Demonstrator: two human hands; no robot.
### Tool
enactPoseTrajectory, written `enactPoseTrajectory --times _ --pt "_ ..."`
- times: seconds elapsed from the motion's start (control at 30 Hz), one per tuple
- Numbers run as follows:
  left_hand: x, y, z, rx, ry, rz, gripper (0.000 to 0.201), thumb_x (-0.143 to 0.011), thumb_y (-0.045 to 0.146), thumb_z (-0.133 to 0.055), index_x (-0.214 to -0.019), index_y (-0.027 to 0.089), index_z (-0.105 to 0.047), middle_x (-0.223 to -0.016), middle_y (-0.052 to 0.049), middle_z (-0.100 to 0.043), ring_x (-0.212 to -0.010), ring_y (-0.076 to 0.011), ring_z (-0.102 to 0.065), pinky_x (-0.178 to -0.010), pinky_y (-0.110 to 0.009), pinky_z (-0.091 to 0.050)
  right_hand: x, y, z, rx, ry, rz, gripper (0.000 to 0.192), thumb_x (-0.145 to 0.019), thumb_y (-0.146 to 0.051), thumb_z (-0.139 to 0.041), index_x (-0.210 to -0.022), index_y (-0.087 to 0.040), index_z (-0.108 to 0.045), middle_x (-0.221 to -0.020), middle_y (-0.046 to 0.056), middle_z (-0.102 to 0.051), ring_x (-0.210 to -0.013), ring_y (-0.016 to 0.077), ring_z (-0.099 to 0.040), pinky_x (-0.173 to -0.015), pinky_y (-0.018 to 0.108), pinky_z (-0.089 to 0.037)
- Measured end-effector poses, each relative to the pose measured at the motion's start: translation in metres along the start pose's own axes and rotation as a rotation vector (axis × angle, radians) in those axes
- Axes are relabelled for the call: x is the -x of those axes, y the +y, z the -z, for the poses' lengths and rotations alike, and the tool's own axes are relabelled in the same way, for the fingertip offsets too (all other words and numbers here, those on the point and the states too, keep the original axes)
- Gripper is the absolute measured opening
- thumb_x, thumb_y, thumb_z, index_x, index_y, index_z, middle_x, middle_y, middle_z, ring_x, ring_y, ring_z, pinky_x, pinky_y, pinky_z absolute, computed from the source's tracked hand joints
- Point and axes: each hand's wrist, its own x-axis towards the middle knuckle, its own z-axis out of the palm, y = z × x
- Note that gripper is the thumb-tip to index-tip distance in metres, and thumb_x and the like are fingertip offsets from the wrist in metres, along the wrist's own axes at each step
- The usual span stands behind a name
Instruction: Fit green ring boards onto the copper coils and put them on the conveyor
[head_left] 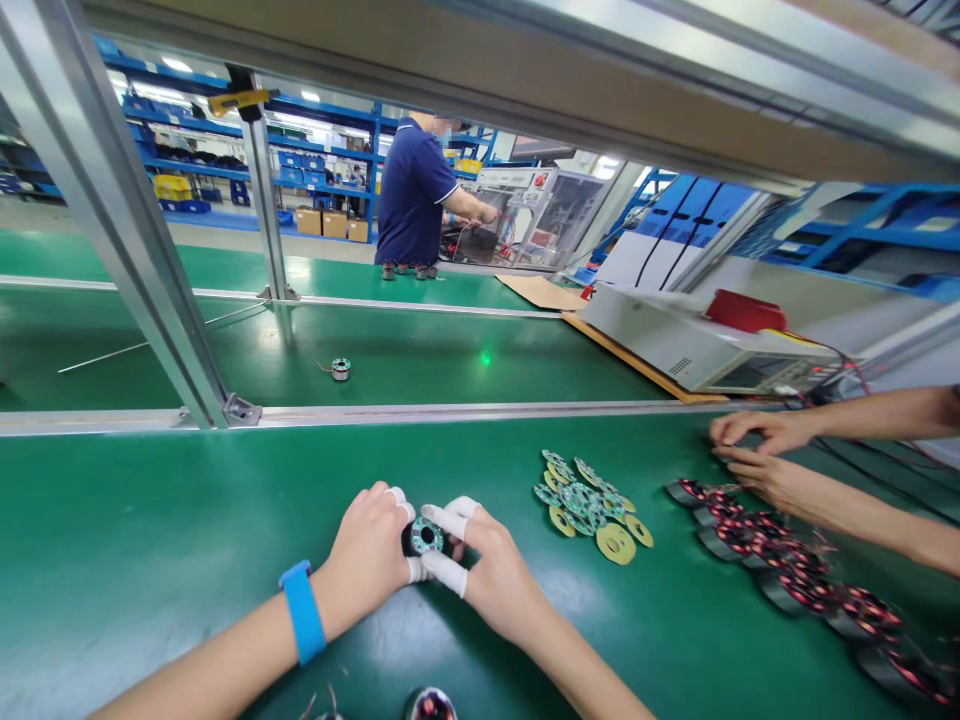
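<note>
Both hands meet over the green bench, white finger cots on several fingertips. My left hand (375,540), with a blue band on its wrist, is closed around the side of a dark round motor part, mostly hidden by the fingers. On top of that part lies a ring-shaped green circuit board (427,535) with a dark centre hole. The thumb and fingers of my right hand (484,560) grip the board's edge from the right. To the right lies a loose pile of similar round circuit boards (581,500), some showing yellowish undersides.
Copper-wound motor stators (795,585) stand in rows at the right, beside a co-worker's hands (765,450). Another stator (433,705) sits at the near edge. A metal post (142,240) and rail (450,412) frame the bench. Beyond the rail are a small wound part (340,369) and a grey instrument (675,335).
</note>
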Motion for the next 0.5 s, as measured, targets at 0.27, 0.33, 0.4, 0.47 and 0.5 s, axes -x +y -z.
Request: enactPoseTrajectory --times 0.27,0.33,0.4,0.47,0.5 --pt "0.001 0.002 0.001 0.015 -0.001 -0.007 0.035 -0.078 0.051 -0.056 -0.072 0.017 -0.061 -0.080 -0.008 -0.060 -0.081 -0.0245 -0.051 -0.068 -0.035 -0.038 0.001 0.005 -0.001 0.091 -0.001 0.019 0.026 -0.082 -0.031 -0.059 -0.104 -0.020 -0.067 -0.077 0.004 -0.056 -0.063 0.0159 -0.051 -0.060 0.029 -0.047" --pt "0.001 0.002 0.001 0.022 -0.010 -0.002 0.037 -0.078 0.053 -0.055 -0.072 0.017 -0.061 -0.081 -0.008 -0.061 -0.081 -0.0244 -0.052 -0.068 -0.035 -0.038 0.003 0.009 -0.004 0.140 0.024 0.053 0.028 -0.084 -0.030 -0.057 -0.108 -0.020 -0.065 -0.078 0.005 -0.058 -0.065 0.0167 -0.053 -0.061 0.030 -0.048" --pt "0.001 0.001 0.001 0.026 -0.010 0.001 0.038 -0.079 0.054 -0.053 -0.074 0.017 -0.061 -0.082 -0.007 -0.061 -0.081 -0.0241 -0.052 -0.068 -0.035 -0.038 0.006 0.014 -0.006 0.183 0.061 0.100 0.031 -0.085 -0.030 -0.056 -0.113 -0.020 -0.063 -0.080 0.007 -0.060 -0.067 0.0179 -0.054 -0.063 0.031 -0.049" --pt "0.001 0.001 0.000 0.030 -0.009 0.000 0.038 -0.080 0.054 -0.051 -0.074 0.017 -0.061 -0.082 -0.007 -0.061 -0.082 -0.0238 -0.052 -0.068 -0.035 -0.037 0.008 0.018 -0.008 0.212 0.082 0.136 0.032 -0.086 -0.030 -0.055 -0.116 -0.020 -0.062 -0.083 0.008 -0.061 -0.071 0.0192 -0.056 -0.065 0.032 -0.050" --pt "0.001 0.001 0.000 0.031 -0.011 0.000 0.038 -0.081 0.054 -0.051 -0.074 0.017 -0.061 -0.082 -0.006 -0.061 -0.082 -0.0237 -0.052 -0.068 -0.035 -0.037 0.009 0.019 -0.009 0.221 0.088 0.146 0.032 -0.086 -0.030 -0.055 -0.115 -0.019 -0.062 -0.083 0.009 -0.061 -0.073 0.0199 -0.057 -0.066 0.032 -0.051"
